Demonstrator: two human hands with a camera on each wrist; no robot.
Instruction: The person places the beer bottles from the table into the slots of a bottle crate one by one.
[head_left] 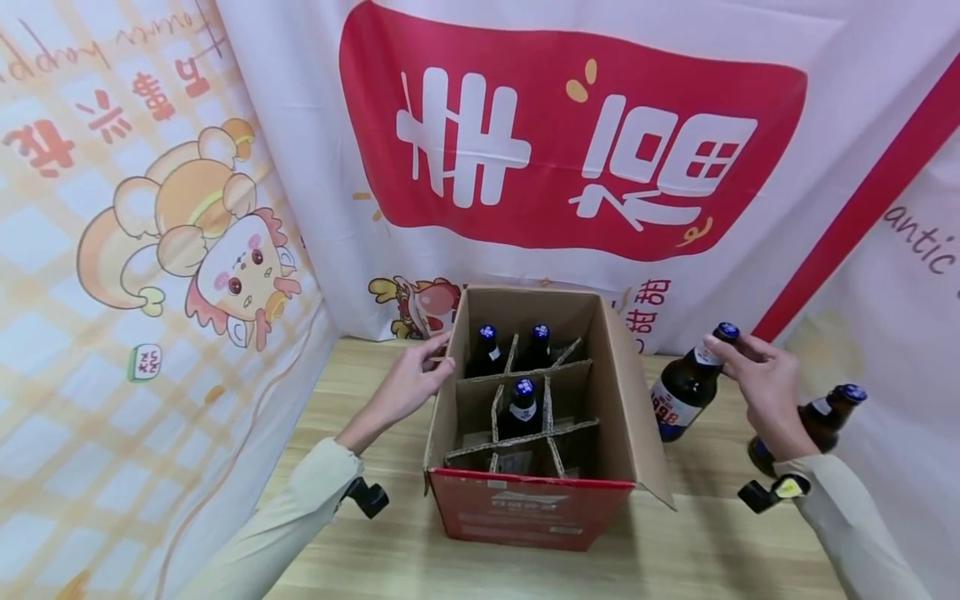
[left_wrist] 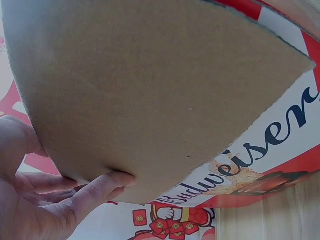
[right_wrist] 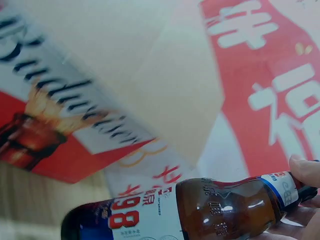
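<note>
A brown glass bottle with a white-and-blue label (head_left: 678, 398) is held tilted, cap up, just beside that open red-and-brown cardboard carton (head_left: 525, 518); three blue-capped dark bottles (head_left: 522, 417) stand among its dividers (head_left: 572, 390).

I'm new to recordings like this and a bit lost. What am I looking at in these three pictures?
There's no machine here: a person works barehanded. The wide picture comes from a camera on the head, looking down; the other two come from wrist cameras. On the table stands an open box with dividers and three bottles inside. The left hand grips a flap of it. The right hand holds a bottle by its neck, beside the box. A second bottle is partly hidden by the right wrist.
</note>
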